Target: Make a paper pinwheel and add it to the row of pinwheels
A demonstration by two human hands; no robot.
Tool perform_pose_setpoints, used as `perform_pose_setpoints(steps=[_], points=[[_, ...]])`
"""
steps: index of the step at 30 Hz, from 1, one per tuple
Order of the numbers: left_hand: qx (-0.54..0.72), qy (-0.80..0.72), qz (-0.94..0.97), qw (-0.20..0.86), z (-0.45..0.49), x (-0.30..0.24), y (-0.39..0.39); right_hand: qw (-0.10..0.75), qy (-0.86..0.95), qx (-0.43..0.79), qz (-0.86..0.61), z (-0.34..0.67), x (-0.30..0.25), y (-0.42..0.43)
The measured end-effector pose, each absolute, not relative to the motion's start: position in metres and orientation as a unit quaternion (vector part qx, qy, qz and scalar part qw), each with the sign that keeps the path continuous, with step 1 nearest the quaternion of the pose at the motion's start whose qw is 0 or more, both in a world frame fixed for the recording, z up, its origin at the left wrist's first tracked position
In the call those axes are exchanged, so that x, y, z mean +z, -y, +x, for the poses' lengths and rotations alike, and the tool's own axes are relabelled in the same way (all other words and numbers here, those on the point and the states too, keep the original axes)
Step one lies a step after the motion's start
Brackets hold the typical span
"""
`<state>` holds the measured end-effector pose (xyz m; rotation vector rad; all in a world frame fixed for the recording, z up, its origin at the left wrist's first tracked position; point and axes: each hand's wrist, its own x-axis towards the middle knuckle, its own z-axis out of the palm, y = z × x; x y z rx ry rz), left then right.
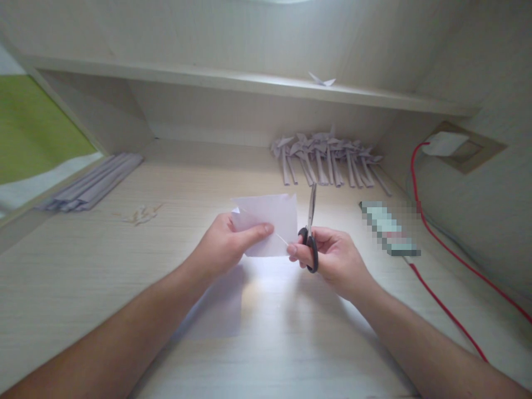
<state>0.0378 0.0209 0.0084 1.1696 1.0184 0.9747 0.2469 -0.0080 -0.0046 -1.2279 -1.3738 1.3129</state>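
My left hand (224, 246) pinches a white sheet of paper (272, 219) above the desk, thumb pressed on its front near the lower left. My right hand (328, 255) grips black-handled scissors (311, 227) just right of the paper's edge, with the blades pointing up and away and closed together. A thin sliver of paper hangs between the sheet and my right fingers.
Several folded paper pieces (328, 158) lie in a row at the back of the wooden desk (83, 266). A bundle of paper strips (93, 183) lies at the left, small scraps (141, 215) near it. A blurred flat object (388, 228) and a red cable (440, 244) are at the right.
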Motion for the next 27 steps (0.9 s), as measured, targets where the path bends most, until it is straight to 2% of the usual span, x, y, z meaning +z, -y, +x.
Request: perform_pose_setpoints(steps=[5,13,19,27], points=[[0.427,-0.457,0.514,0.587,0.037,0.010,-0.021,0.381,0.561,0.543,-0.496,0.252,0.000,0.006],[0.521,-0.449,0.459,0.562,0.030,0.012,-0.029,0.223,0.637,0.534,-0.509,0.267,0.011,0.001],[0.584,-0.439,0.399,0.554,0.031,0.022,-0.029,0.202,0.638,0.543,-0.507,0.269,0.015,0.000],[0.597,-0.473,0.428,0.486,0.028,0.015,-0.030,0.195,0.647,0.536,-0.507,0.269,0.013,0.002]])
